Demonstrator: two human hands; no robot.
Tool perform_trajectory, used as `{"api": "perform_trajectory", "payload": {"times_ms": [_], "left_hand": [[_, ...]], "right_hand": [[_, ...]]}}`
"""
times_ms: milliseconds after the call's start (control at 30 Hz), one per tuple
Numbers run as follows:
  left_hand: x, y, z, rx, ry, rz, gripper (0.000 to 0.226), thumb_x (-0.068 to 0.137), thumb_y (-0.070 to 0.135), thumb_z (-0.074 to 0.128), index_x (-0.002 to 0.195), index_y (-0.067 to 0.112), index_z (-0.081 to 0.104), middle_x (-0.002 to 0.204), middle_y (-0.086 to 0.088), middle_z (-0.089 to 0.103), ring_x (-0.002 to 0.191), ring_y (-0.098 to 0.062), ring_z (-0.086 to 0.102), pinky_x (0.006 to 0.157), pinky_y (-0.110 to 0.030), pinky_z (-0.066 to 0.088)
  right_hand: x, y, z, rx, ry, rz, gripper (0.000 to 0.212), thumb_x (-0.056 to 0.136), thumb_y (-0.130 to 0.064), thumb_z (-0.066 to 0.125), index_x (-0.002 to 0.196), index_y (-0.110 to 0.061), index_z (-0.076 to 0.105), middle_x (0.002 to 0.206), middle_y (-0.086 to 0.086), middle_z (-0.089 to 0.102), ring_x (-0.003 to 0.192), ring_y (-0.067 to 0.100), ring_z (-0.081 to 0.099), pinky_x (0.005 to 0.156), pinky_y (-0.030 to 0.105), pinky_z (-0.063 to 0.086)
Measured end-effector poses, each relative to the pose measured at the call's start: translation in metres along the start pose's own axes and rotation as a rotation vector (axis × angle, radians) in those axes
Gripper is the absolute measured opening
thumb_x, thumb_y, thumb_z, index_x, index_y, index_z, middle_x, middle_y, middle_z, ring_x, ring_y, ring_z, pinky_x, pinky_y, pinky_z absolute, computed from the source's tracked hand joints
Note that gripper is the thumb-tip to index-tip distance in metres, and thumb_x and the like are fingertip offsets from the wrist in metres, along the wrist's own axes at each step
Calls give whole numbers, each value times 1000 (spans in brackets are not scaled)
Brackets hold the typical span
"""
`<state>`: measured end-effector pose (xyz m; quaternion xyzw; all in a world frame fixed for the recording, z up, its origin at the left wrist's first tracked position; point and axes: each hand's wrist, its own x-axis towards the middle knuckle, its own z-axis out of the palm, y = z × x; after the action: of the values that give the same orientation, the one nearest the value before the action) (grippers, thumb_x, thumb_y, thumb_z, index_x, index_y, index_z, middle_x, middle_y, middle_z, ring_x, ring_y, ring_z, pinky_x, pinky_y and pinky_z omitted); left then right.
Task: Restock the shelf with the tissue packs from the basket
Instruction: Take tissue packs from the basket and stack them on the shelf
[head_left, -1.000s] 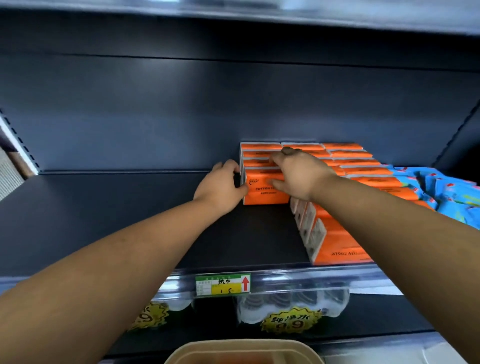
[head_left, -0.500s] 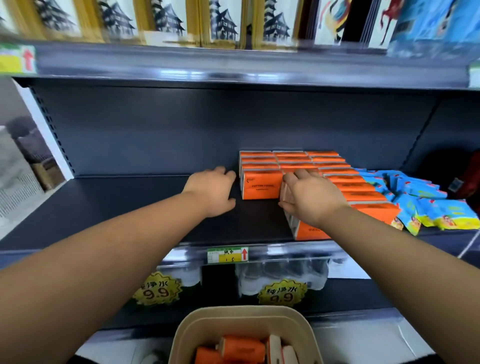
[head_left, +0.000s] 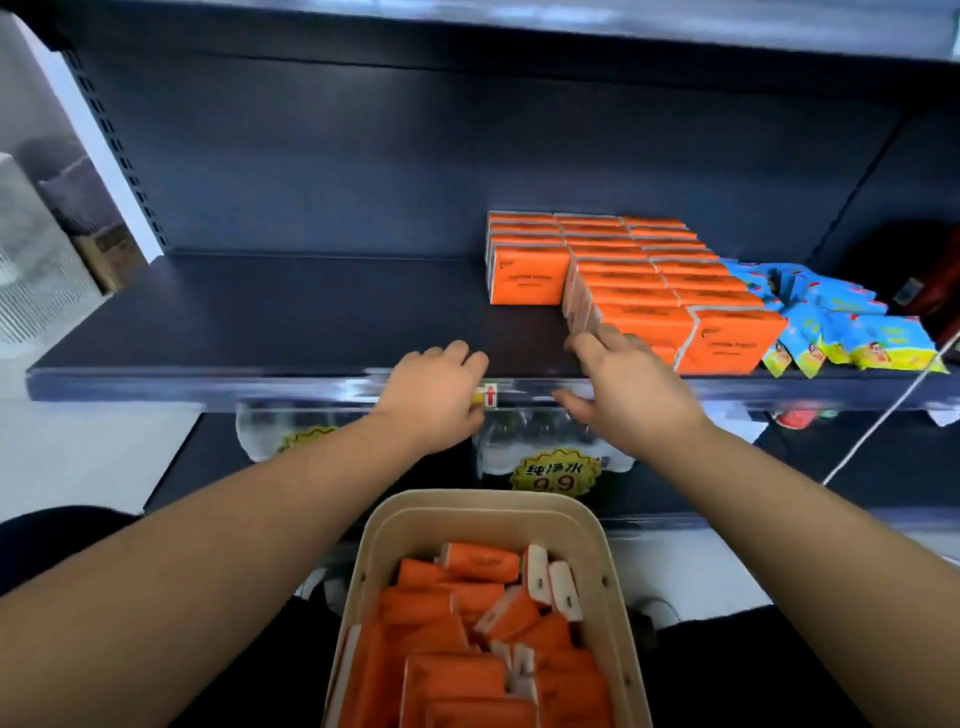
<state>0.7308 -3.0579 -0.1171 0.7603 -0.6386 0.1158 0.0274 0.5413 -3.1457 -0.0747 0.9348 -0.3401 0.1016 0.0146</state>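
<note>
Both hands hang over the near edge of the dark shelf (head_left: 260, 312), and neither holds anything. The left hand (head_left: 436, 395) is in front of the shelf's front rail, its fingers (head_left: 462, 356) loosely curled together and partly covering a small price tag (head_left: 491, 396) with a red arrow. The right hand (head_left: 631, 395) is just to its right, with its fingers (head_left: 587, 345) spread apart and relaxed. Their tips sit at the near left corner of the stocked packs, though I cannot tell whether they touch.

The orange tissue packs on the shelf (head_left: 623, 270) stand upright in three rows on the right half. The left row is short and stays toward the far wall, while the middle and right rows run up to the near edge. Just right of them is a loose heap of blue and yellow packets (head_left: 831, 322).

The beige basket (head_left: 483, 501) is nearest the camera, below and between the forearms. It holds many more orange tissue packs (head_left: 457, 639), piled at mixed angles, some on end with their white sides showing.

Under the shelf, wrapped water bottles (head_left: 519, 431) stand on a lower level behind a yellow starburst label (head_left: 556, 475) marked 9.9.
</note>
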Motion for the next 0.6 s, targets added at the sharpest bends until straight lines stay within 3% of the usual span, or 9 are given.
{"api": "perform_trajectory", "payload": {"times_ms": [133,400,600], "left_hand": [[-18,9,31,-80,-65,1,37,90,38,51,119,16,49,116,-6,53,104,-29,56,78,-37,43],[-70,22,109,-356,-426,-121,51,86,41,60,132,24,45,125,-2,49,110,-27,56,88,-40,48],[-110,35,152,-354,-647,50,50,89,40,57,134,21,44,134,-4,46,122,-25,49,99,-37,43]], "right_hand": [[-21,-2,30,12,-88,1,51,91,-39,60,133,-14,44,128,9,48,120,31,46,94,39,42],[-68,-1,103,74,-350,-39,51,92,-39,58,136,-18,42,135,4,44,124,25,41,101,36,41],[-96,-12,144,68,-574,-77,49,91,-42,56,133,-22,42,134,3,41,124,27,41,94,42,47]]}}
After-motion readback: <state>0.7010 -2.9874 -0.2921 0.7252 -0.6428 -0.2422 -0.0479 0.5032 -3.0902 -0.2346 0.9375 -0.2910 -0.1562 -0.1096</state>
